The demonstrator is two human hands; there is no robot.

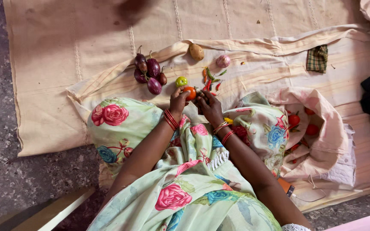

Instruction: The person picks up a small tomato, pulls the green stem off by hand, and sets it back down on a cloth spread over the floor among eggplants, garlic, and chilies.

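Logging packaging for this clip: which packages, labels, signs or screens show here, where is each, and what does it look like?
No labels, signs or screens show.
Cloth bag: the only package-like thing, on the mat by the person's right knee, pale pink, crumpled and open, red tomatoes inside.
Checked cloth: far right on the mat, small folded square, green and brown.

Just ahead of the left hand (177,102) and right hand (209,107) the way is crowded — a cluster of small purple aubergines (149,72), a round green tomato (181,81) and scattered red and green chillies (210,79). Beyond them the beige striped cloth (65,51) lies bare — open passage; the pale pink cloth bag of tomatoes (322,124) blocks the right.
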